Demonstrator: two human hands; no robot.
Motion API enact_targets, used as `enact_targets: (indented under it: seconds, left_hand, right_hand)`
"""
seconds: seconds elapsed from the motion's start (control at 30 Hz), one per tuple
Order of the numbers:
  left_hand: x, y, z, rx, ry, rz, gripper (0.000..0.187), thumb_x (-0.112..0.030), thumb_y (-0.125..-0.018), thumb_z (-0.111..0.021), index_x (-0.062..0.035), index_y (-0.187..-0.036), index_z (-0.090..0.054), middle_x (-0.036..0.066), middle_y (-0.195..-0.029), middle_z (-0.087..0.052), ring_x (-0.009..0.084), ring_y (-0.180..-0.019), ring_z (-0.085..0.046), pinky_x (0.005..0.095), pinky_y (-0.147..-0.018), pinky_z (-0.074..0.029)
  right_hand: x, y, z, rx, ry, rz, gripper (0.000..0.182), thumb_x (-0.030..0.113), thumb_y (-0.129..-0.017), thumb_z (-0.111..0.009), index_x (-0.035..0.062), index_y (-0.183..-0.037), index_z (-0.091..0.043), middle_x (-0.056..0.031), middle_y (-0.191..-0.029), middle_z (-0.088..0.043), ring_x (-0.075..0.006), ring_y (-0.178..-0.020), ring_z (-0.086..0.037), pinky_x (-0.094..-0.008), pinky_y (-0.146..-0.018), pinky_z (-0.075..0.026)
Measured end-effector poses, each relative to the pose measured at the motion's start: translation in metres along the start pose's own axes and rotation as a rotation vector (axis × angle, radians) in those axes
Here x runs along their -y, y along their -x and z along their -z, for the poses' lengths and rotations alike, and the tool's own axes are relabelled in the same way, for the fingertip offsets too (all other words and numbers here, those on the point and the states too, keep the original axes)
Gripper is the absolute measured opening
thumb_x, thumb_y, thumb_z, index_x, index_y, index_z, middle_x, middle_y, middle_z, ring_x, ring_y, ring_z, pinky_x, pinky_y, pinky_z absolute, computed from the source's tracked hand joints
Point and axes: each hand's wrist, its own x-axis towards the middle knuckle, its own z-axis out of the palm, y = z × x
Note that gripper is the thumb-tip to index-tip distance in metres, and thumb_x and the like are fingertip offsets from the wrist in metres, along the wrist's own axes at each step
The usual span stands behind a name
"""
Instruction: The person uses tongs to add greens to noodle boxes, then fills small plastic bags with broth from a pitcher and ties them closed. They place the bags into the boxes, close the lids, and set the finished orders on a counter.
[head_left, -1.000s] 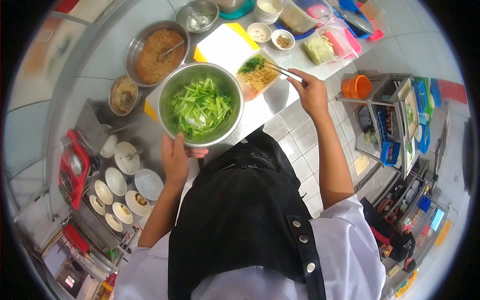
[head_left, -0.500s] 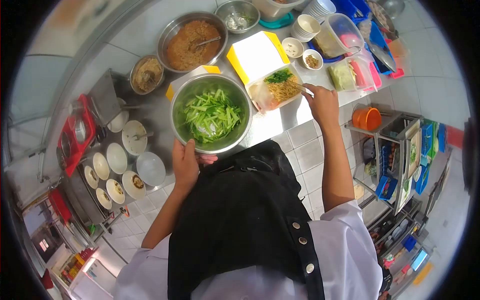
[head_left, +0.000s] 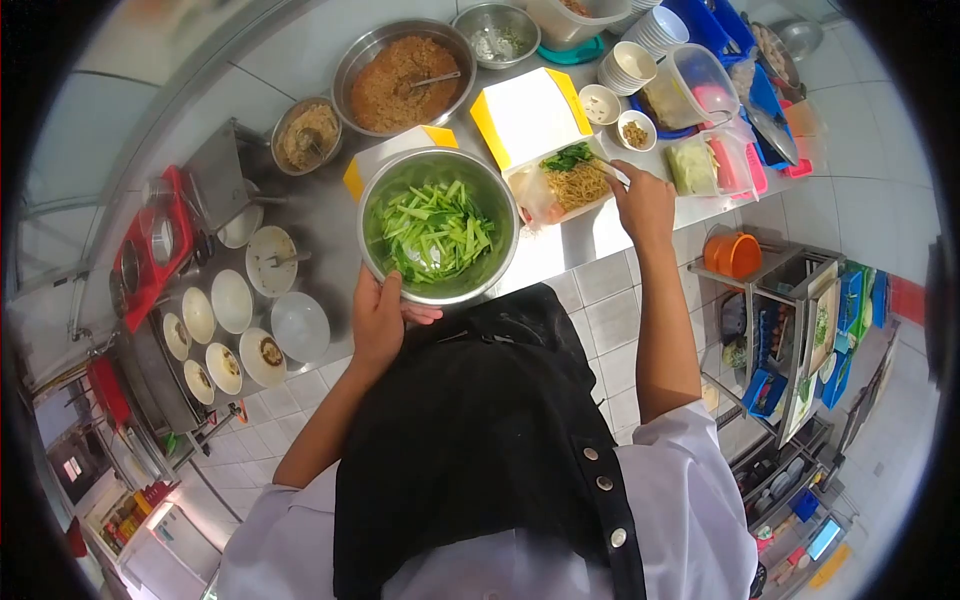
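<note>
Steel bowl (head_left: 436, 166) opens upward in left grip (head_left: 379, 318); right grip (head_left: 645, 203) pinches utensil (head_left: 616, 172) pointing forward-left.

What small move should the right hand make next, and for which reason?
Perhaps the right hand should lift its utensil clear of the open box: the utensil reaches over it, and leafy greens already lie with the noodles inside.

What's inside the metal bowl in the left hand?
Cut green stalks lie heaped in the metal bowl, which the left hand holds. Upper inner wall is visible; the heap covers most of the bottom, so anything beneath can't be seen.
</note>
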Motion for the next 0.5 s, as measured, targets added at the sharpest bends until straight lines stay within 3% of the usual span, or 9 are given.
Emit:
enact_targets:
  seconds: [0.17,0.23,0.37,0.5]
  left_hand:
    - [-0.002,0.005,-0.005,-0.033,0.021,0.024,0.031,-0.011,-0.112,-0.034,0.0029,-0.14,-0.035,0.027,-0.107,-0.07,0.0277,-0.065,-0.076,0.0287,-0.055,-0.065]
    - [0.001,0.005,-0.005,-0.04,0.019,0.033,0.031,-0.01,-0.112,-0.034,0.0027,-0.141,-0.034,0.027,-0.107,-0.07,0.0279,-0.065,-0.076,0.0289,-0.055,-0.065]
    - [0.007,0.002,-0.004,-0.005,0.005,0.028,0.035,-0.01,-0.112,-0.034,0.0025,-0.145,-0.032,0.028,-0.107,-0.07,0.0282,-0.065,-0.076,0.0296,-0.054,-0.065]
    - [0.007,0.004,-0.005,0.0,0.019,0.018,0.037,-0.01,-0.112,-0.034,0.0026,-0.147,-0.03,0.028,-0.106,-0.07,0.0281,-0.065,-0.076,0.03,-0.054,-0.065]
  right_hand:
    - [-0.006,0.004,0.012,0.012,-0.118,-0.061,0.034,0.04,-0.098,-0.071,0.0219,-0.127,-0.077,-0.0176,-0.101,-0.079,-0.0342,-0.095,-0.074,-0.0478,-0.095,-0.048]
    - [-0.004,0.007,0.027,0.052,-0.116,-0.177,0.034,0.039,-0.098,-0.072,0.0211,-0.127,-0.077,-0.0184,-0.101,-0.078,-0.0353,-0.097,-0.074,-0.0487,-0.094,-0.049]
    - [-0.025,0.002,-0.007,0.012,-0.085,-0.071,0.034,0.038,-0.098,-0.072,0.02,-0.126,-0.077,-0.0191,-0.099,-0.078,-0.0356,-0.095,-0.074,-0.0482,-0.092,-0.049]
    - [-0.01,0.007,0.014,-0.002,-0.137,-0.106,0.034,0.038,-0.098,-0.073,0.0193,-0.126,-0.078,-0.0188,-0.095,-0.078,-0.0351,-0.092,-0.074,-0.0472,-0.09,-0.049]
